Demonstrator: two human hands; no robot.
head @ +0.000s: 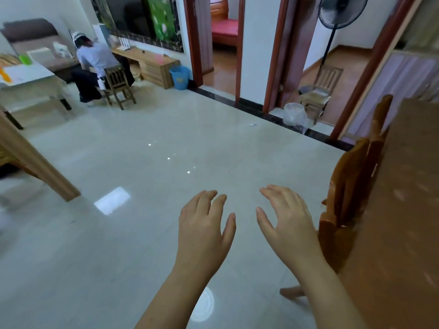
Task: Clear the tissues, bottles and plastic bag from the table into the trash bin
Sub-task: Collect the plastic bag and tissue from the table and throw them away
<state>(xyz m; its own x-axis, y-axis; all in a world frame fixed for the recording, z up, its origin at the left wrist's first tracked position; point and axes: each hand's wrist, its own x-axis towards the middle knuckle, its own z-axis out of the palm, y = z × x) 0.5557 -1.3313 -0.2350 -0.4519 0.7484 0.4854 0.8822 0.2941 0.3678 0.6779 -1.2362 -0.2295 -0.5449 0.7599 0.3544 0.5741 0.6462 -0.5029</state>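
While hands [244,224] spread, bin [295,115] far.

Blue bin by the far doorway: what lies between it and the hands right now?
Only bare tiled floor in the head view, between the open, empty left hand and right hand and the blue bin.

Bare floor [166,138] lay open ahead of both empty hands. A brown table [403,210] and chair [349,186] crowded the right; a wooden leg [35,162] slanted at left.
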